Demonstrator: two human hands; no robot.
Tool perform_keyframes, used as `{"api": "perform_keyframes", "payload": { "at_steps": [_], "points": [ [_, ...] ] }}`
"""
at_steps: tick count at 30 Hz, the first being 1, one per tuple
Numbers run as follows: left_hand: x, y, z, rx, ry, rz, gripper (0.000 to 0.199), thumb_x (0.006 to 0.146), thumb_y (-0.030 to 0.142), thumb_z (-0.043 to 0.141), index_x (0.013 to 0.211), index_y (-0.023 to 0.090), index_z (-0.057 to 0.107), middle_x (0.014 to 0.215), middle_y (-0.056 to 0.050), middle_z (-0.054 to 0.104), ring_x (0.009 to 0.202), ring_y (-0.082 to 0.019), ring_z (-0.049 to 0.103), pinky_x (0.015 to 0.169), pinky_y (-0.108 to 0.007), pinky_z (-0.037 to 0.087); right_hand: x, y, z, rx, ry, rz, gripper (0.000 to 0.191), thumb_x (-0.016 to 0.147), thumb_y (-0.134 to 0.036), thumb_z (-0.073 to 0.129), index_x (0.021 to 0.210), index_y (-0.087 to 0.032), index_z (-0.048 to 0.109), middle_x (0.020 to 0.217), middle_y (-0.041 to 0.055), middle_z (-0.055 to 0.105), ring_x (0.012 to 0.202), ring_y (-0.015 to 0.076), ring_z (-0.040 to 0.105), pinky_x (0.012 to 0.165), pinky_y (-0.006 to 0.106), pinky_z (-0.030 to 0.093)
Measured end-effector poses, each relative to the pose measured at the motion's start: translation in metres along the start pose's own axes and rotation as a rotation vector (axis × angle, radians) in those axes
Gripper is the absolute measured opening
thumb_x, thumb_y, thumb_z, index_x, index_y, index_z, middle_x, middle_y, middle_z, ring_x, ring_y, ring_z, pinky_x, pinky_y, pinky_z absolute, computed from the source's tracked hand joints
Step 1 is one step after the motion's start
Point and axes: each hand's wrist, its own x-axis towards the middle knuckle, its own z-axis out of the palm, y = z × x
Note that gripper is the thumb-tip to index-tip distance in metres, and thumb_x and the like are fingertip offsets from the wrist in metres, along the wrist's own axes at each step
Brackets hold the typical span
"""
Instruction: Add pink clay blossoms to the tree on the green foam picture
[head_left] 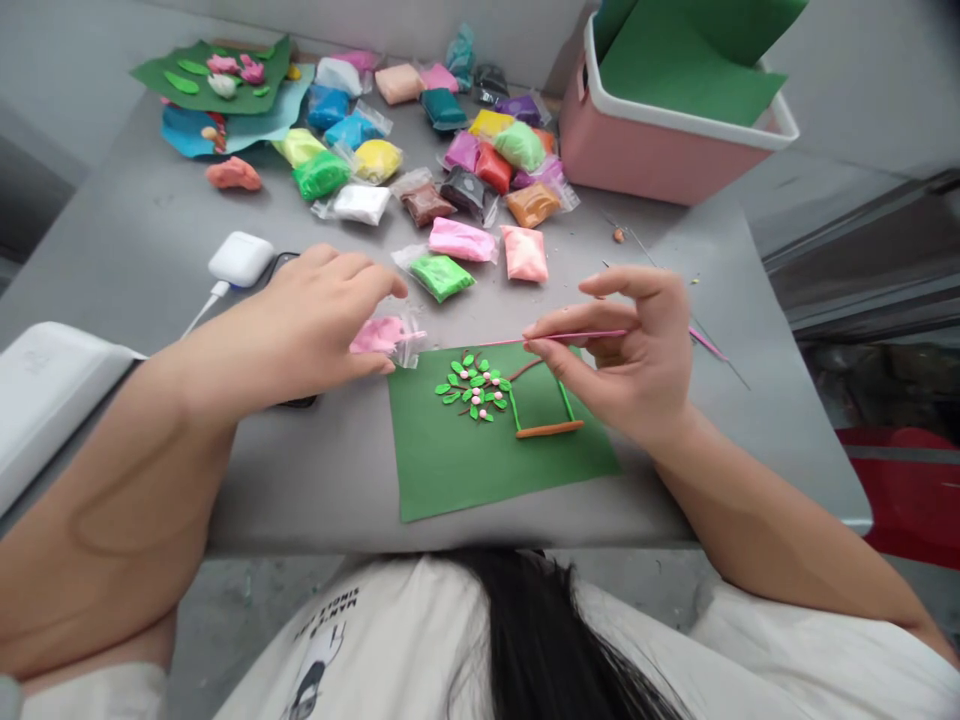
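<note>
My right hand (622, 360) pinches a thin pink tool (592, 335) above the upper right part of a green sheet (450, 470). The tool's tip points left. On the sheet lies a clay branch with green leaves and pale pink dots (478, 385), and beside it a swing shape with an orange-brown seat (550, 429). My left hand (322, 320) is held with thumb and fingers apart at an opened bag of pink clay (379, 335), left of the sheet's top edge; whether its fingertips touch the clay cannot be made out.
Many bagged clays (427, 200) cover the table's back. A pink basket (660, 150) with green sheets stands back right. Finished clay pictures (217, 80) lie back left. A white earphone case (241, 259), a phone and a white box (52, 390) are left; thin tools (709, 343) lie right.
</note>
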Motion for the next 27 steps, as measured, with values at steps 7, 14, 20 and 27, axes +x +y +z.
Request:
{"api": "perform_keyframes", "payload": {
  "at_steps": [7,14,20,27],
  "points": [
    [0.015,-0.004,0.003,0.082,-0.149,-0.058,0.048,0.093,0.046,0.066,0.13,0.016,0.071,0.118,-0.015,0.073,0.116,-0.04,0.064,0.102,-0.05,0.049,0.007,-0.007,-0.004,0.127,-0.022,0.285,0.033,0.083,-0.029,0.092,0.098,-0.027,0.063,0.085,-0.0025,0.082,0.079,0.0181,0.084,0.069,0.028,0.072],
    [0.01,0.002,-0.001,-0.246,0.247,0.063,0.021,0.094,0.036,0.059,0.106,0.02,0.061,0.104,-0.01,0.064,0.097,-0.027,0.061,0.085,-0.04,0.05,0.013,-0.001,-0.007,0.287,-0.075,0.264,0.031,0.089,-0.039,0.086,0.096,-0.026,0.059,0.083,-0.0034,0.074,0.081,0.0168,0.081,0.074,0.031,0.071],
    [-0.001,0.035,-0.003,-0.51,0.341,0.136,0.011,0.09,0.028,0.057,0.096,0.023,0.05,0.08,0.001,0.059,0.069,-0.015,0.052,0.068,-0.031,0.045,0.01,-0.011,-0.004,0.24,-0.129,0.186,0.016,0.104,-0.04,0.064,0.11,-0.027,0.057,0.074,-0.0055,0.061,0.05,0.009,0.054,0.047,0.024,0.051],
    [0.001,0.041,0.011,-0.63,0.271,0.324,0.007,0.094,0.028,0.055,0.096,0.021,0.056,0.074,0.002,0.059,0.062,-0.014,0.051,0.062,-0.031,0.041,-0.009,-0.04,0.007,-0.213,-0.147,-0.05,0.037,0.093,-0.016,0.077,0.129,-0.025,0.071,0.109,0.0035,0.081,0.05,0.0052,0.036,0.044,0.023,0.039]
  ]
}}
